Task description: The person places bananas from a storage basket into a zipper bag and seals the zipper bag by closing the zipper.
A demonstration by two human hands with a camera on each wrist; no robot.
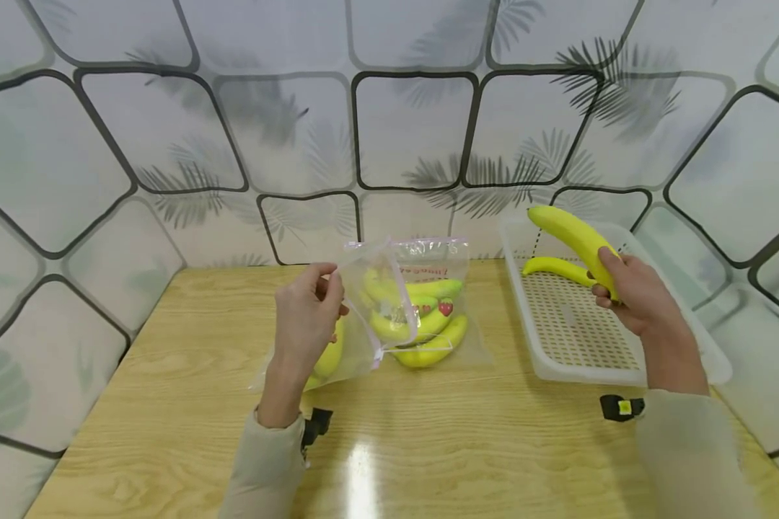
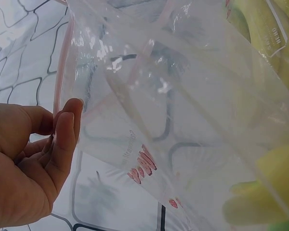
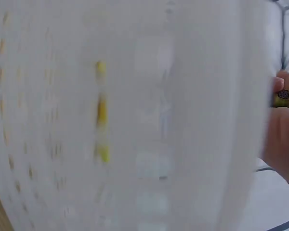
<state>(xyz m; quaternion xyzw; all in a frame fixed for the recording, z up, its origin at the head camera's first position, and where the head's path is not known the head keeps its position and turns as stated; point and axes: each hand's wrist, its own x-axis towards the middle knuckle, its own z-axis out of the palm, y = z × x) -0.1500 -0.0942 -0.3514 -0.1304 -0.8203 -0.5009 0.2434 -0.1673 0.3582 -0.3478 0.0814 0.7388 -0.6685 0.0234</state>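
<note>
My right hand (image 1: 636, 292) grips a yellow banana (image 1: 571, 234) by its lower end, over the white basket (image 1: 526, 339). A second banana (image 1: 555, 268) lies in that basket, partly behind the hand. In the right wrist view the basket's blurred wall covers most of the held banana. My left hand (image 1: 308, 313) pinches the rim of a clear zip bag (image 2: 115, 110), thumb against fingertips at its pink zip strip. Yellow bananas (image 1: 329, 353) show low inside this bag, partly hidden by the hand.
Another clear zip bag (image 1: 451, 252) with several bananas (image 1: 431, 353) lies just right of the held one, overlapped by its mouth. All stand on a light wooden table (image 1: 415, 447). Behind it and at both sides rises a patterned cloth (image 1: 415, 130).
</note>
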